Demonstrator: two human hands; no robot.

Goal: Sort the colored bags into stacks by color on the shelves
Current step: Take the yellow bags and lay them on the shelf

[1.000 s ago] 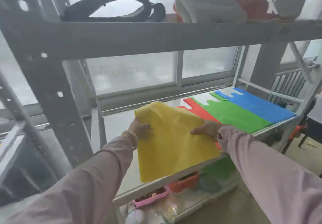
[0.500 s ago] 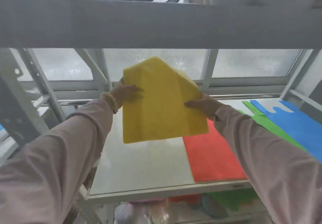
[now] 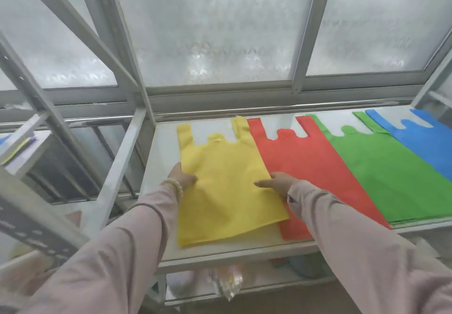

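A yellow bag [image 3: 225, 181] lies spread on the white shelf [image 3: 220, 252], handles toward the window, and its right edge overlaps the red bag [image 3: 310, 167]. Its near end lifts slightly off the shelf. My left hand [image 3: 182, 178] pinches the yellow bag's left edge with the thumb on top. On the opposite edge, my right hand [image 3: 278, 183] pinches it the same way. Beyond the red bag lie a green bag [image 3: 391, 174] and a blue bag [image 3: 425, 142], side by side.
Frosted windows [image 3: 215, 27] close off the back of the shelf. Grey metal uprights and diagonal braces [image 3: 122, 157] stand to the left. A lower shelf [image 3: 230, 282] holds a clear plastic bag and other items. At the far left is another shelf with papers [image 3: 17, 149].
The yellow bag was held up folded in the air in front of the window. It has since come down and opened out flat on the shelf beside the red bag, both hands still on its edges.
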